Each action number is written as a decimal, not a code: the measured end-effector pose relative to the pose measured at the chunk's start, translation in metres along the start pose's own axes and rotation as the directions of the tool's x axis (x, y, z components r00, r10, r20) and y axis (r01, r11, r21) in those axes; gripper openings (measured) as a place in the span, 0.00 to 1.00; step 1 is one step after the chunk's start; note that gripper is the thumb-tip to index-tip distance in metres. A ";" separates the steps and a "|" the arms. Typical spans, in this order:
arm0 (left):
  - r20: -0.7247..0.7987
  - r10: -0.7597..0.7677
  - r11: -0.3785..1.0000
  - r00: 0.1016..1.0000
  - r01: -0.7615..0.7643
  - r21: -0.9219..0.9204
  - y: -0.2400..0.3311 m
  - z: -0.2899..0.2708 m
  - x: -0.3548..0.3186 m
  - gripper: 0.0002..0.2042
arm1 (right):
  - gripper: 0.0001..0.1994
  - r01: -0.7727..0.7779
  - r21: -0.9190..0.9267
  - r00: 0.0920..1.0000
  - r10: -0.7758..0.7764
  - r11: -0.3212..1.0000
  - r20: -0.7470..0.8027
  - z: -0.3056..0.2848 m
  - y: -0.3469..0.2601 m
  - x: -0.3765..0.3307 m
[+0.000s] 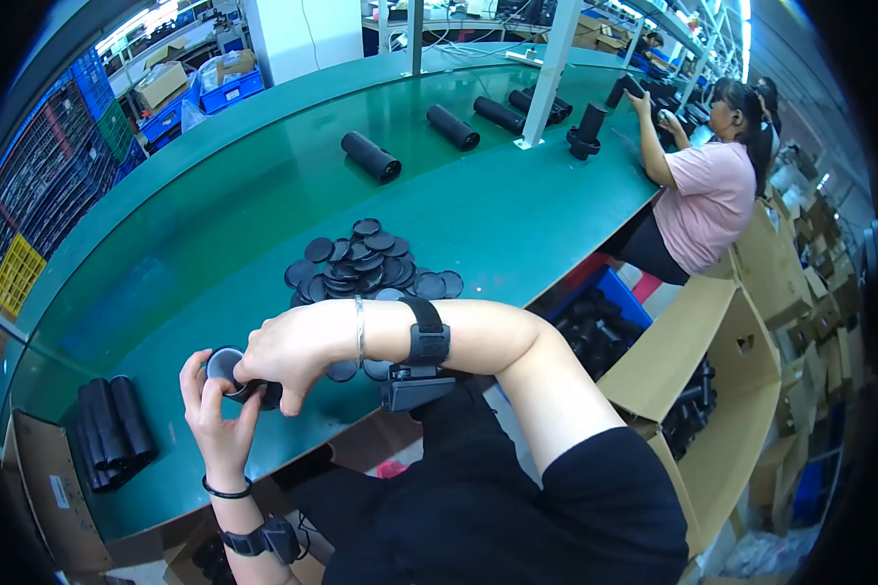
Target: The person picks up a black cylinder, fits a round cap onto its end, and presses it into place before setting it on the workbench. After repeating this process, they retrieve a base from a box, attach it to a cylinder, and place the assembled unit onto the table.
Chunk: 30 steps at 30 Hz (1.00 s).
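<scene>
Fingers [193,370] of left hand [219,429] curl round black tube [224,364]; right hand [288,349] grasps it at the open mouth, contact partly hidden. Tube's above table [498,229], near edge, toward left end. Probably light, stiff, slick; hold round the barrel.

Bright tube lights [745,10] overhead, faint sheen on green worktop [263,190], curved, black-rimmed edges.

Left hand [219,421] curled, right hand [288,353] arched, right elbow [529,339] bent
</scene>
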<state>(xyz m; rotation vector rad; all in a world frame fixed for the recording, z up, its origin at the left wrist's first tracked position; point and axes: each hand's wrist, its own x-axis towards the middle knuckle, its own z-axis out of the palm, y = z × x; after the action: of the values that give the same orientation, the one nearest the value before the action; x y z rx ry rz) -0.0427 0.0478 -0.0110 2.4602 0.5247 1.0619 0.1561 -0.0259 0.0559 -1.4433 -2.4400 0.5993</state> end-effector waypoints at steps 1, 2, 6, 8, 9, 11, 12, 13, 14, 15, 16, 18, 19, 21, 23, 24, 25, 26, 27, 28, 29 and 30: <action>0.000 0.001 1.000 1.000 -0.001 -0.004 0.000 0.000 0.000 0.16 | 0.23 -0.023 -0.029 0.999 0.024 0.999 0.042 -0.002 -0.001 0.002; -0.004 0.031 0.999 1.000 -0.031 0.007 -0.001 0.002 0.000 0.16 | 0.21 -0.047 -0.058 0.995 0.052 0.997 0.083 -0.004 -0.001 0.002; -0.007 0.083 0.995 0.996 -0.083 0.063 0.003 -0.003 -0.003 0.16 | 0.19 -0.049 -0.058 0.995 0.054 0.997 0.089 -0.008 -0.007 0.006; 0.003 0.081 0.995 0.997 -0.081 0.051 0.001 -0.001 -0.001 0.16 | 0.18 -0.084 -0.088 0.993 0.091 0.993 0.080 -0.006 -0.008 0.006; 0.012 0.075 0.996 0.997 -0.076 0.051 0.000 -0.001 0.001 0.16 | 0.18 -0.093 -0.089 0.992 0.100 0.992 0.077 -0.007 -0.007 0.005; 0.003 0.067 0.997 0.998 -0.067 0.040 0.001 0.000 0.002 0.15 | 0.19 -0.086 -0.046 0.992 0.089 0.995 0.088 -0.011 -0.003 0.004; -0.005 0.056 0.998 0.998 -0.056 0.037 0.000 -0.001 0.002 0.15 | 0.19 -0.082 -0.045 0.992 0.086 0.996 0.087 -0.012 -0.001 0.004; -0.008 0.049 0.998 0.999 -0.049 0.046 0.000 -0.003 0.001 0.15 | 0.21 -0.060 -0.005 0.993 0.060 0.998 0.101 -0.012 0.000 0.004; -0.016 0.062 0.997 0.998 -0.061 0.049 -0.002 -0.006 -0.001 0.15 | 0.22 -0.031 0.036 0.993 0.027 0.999 0.114 -0.013 0.000 0.005; -0.025 0.068 0.996 0.997 -0.067 0.057 -0.004 -0.010 -0.004 0.15 | 0.24 -0.004 0.066 0.993 -0.004 0.998 0.114 -0.013 -0.001 0.005; -0.031 0.080 0.995 0.996 -0.078 0.064 -0.007 -0.012 -0.006 0.14 | 0.26 0.033 0.100 0.992 -0.045 0.994 0.118 -0.012 -0.002 0.005; -0.040 0.073 0.994 0.997 -0.070 0.086 -0.004 -0.012 -0.002 0.15 | 0.28 0.170 0.132 0.985 -0.166 0.977 -0.046 -0.003 0.010 -0.001; -0.042 0.082 0.994 0.996 -0.079 0.077 -0.006 -0.013 -0.001 0.16 | 0.29 0.134 0.215 0.989 -0.119 0.967 -0.083 -0.010 0.009 -0.003; -0.092 0.068 0.998 0.993 -0.067 0.023 -0.019 -0.011 0.001 0.27 | 0.29 0.094 0.578 0.990 -0.015 0.810 -0.141 -0.006 0.013 -0.008; -0.143 -0.113 0.979 0.983 0.085 -0.185 -0.023 -0.006 -0.002 0.36 | 0.29 0.124 0.890 0.985 0.056 0.440 -0.165 0.007 0.037 -0.014; -0.128 -0.270 0.916 0.954 0.213 -0.341 -0.023 -0.006 -0.007 0.40 | 0.29 0.169 0.950 0.978 0.078 0.261 -0.195 0.019 0.049 -0.013; -0.117 -0.292 0.893 0.949 0.226 -0.390 -0.029 -0.004 -0.010 0.42 | 0.31 0.244 0.960 0.966 0.053 0.138 -0.254 0.030 0.057 -0.009; -0.101 -0.309 0.864 0.946 0.235 -0.445 -0.034 -0.004 -0.012 0.44 | 0.32 0.309 0.951 0.950 0.046 0.012 -0.309 0.039 0.063 -0.006; -0.067 -0.304 0.870 0.950 0.249 -0.425 -0.037 -0.006 -0.014 0.40 | 0.34 0.321 0.941 0.947 0.036 -0.104 -0.319 0.050 0.070 -0.003; -0.085 -0.316 0.872 0.945 0.254 -0.420 -0.040 -0.007 -0.014 0.40 | 0.34 0.307 0.946 0.952 0.016 -0.106 -0.307 0.055 0.070 0.001; -0.026 -0.321 0.850 0.947 0.275 -0.449 -0.043 -0.007 -0.014 0.39 | 0.34 0.311 0.937 0.950 0.033 -0.157 -0.310 0.059 0.071 0.003; 0.035 -0.321 0.826 0.946 0.298 -0.478 -0.045 -0.006 -0.014 0.37 | 0.35 0.316 0.926 0.949 0.054 -0.208 -0.311 0.063 0.071 0.003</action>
<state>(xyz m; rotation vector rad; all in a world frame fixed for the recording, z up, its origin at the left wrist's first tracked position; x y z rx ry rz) -0.0639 0.0799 -0.0381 1.8458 0.5732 0.9745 0.1846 -0.0071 -0.0325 -0.3463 -0.9269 1.6331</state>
